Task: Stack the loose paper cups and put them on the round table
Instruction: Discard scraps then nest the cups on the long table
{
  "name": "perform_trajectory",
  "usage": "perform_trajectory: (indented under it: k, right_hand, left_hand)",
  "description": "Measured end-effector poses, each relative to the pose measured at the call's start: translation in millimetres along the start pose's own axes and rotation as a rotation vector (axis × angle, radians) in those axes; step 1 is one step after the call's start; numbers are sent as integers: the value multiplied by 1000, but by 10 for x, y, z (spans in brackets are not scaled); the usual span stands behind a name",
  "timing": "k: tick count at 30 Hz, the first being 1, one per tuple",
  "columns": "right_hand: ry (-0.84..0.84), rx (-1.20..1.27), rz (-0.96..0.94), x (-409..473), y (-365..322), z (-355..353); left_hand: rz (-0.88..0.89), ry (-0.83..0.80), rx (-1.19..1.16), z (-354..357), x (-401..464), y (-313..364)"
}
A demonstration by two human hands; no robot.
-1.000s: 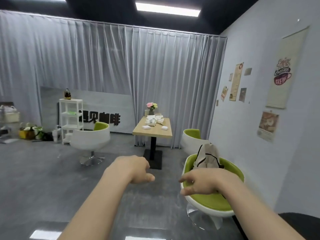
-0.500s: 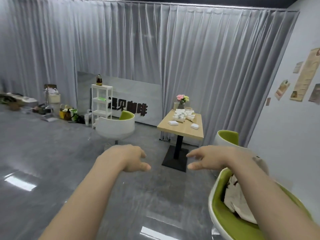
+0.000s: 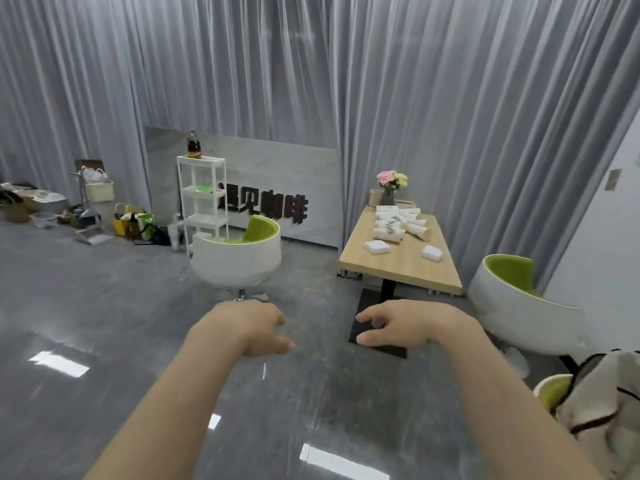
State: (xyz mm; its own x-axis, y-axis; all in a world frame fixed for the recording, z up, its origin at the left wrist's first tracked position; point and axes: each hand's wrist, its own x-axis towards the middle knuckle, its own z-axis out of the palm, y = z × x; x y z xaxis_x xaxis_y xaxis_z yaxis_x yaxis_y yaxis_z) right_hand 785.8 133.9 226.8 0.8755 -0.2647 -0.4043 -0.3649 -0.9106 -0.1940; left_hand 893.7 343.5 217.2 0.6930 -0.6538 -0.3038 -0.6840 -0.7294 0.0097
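At one o'clock stands the rectangular light-wood table point(image 3: 398, 268); the loose white paper cups point(image 3: 400, 221) lie heaped at its far end. Both the left hand point(image 3: 254, 329) and the right hand point(image 3: 405, 327) hang loosely curled, holding nothing. The step in hand looks like the approach; next comes reaching the cups. No round table shows.

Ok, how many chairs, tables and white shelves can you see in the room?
Green and white chairs: 3
Wooden tables: 1
White shelf racks: 1
Total: 5
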Motion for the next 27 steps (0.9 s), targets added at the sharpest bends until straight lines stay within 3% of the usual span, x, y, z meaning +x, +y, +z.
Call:
perform_trajectory:
  k: [11, 17, 27]
  right_hand:
    - [-22, 101, 221, 2107, 1061, -901]
    - [2, 66, 180, 3690, 1448, -1720]
    - [-68, -45, -2, 6365, 1152, -2510]
  left_hand:
    - [228, -38, 37, -668, 2972, -31]
    - [154, -6, -30, -1131, 4533, -357]
    - [-36, -96, -69, -1609, 6549, -1566]
